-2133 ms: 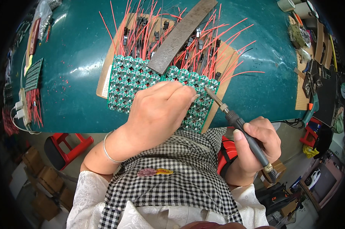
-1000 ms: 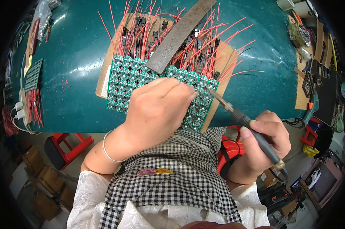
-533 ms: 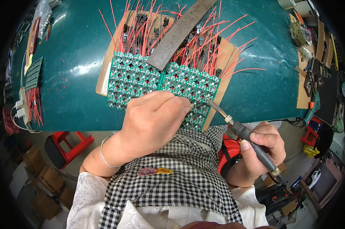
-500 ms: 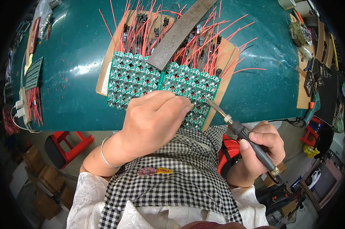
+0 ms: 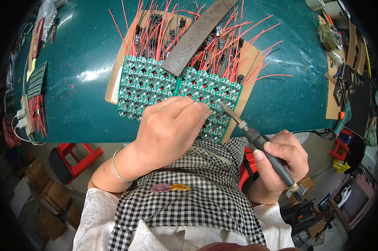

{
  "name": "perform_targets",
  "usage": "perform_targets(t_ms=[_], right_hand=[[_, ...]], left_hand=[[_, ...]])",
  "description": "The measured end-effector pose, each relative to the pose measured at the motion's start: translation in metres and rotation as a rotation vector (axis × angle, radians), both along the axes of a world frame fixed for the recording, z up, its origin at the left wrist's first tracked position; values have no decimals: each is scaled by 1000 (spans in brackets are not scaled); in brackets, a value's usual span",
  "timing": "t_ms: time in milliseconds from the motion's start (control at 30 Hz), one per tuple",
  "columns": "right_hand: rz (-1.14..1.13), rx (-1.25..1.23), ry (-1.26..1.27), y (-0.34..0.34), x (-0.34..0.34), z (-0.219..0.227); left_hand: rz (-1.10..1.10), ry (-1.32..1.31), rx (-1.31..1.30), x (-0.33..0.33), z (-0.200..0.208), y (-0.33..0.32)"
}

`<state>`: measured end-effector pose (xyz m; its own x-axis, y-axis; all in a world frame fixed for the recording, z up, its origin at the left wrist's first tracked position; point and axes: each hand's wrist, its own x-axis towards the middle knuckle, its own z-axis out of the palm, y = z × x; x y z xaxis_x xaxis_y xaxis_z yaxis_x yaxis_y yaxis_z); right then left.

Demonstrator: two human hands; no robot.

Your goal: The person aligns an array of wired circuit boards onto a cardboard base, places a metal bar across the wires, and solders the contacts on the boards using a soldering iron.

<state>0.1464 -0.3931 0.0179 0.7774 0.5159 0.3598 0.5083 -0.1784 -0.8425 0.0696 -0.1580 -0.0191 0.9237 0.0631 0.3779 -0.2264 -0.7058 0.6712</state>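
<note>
My right hand (image 5: 284,161) grips a soldering iron (image 5: 267,146) by its dark handle. The iron's tip points up and left, at or just over the right part of a green circuit board panel (image 5: 149,79) made of many small round boards. My left hand (image 5: 172,125) rests over the panel's near middle with its fingers pinched together; whatever lies between them is hidden. Red and black wires with small black connectors (image 5: 172,34) fan out behind the panel. A flat metal bar (image 5: 197,39) lies slantwise across wires and panel. Beneath everything sits a cardboard sheet (image 5: 249,62).
The green tabletop (image 5: 84,108) carries another wired board panel (image 5: 37,79) and a power strip (image 5: 25,119) at left. Tools and a board (image 5: 333,94) line the right side. Red stools (image 5: 74,161) and cardboard boxes (image 5: 55,194) stand on the floor.
The soldering iron has shifted slightly up and left, its tip moving further over the panel, with my right hand following. My left hand has barely moved.
</note>
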Motion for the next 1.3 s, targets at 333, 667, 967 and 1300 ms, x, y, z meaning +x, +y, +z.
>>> perform_targets(t_ms=[333,667,967,1300], right_hand=[[-72,81,21,-4,5,-1],[10,3,5,2,12,7],[-101,157,26,-20,2,0],[6,49,29,-15,-12,-3]], left_hand=[[-23,8,-14,2,4,1],[-33,19,22,6,1,0],[-7,-31,-26,-10,12,9],[-43,21,-6,-18,7,2]])
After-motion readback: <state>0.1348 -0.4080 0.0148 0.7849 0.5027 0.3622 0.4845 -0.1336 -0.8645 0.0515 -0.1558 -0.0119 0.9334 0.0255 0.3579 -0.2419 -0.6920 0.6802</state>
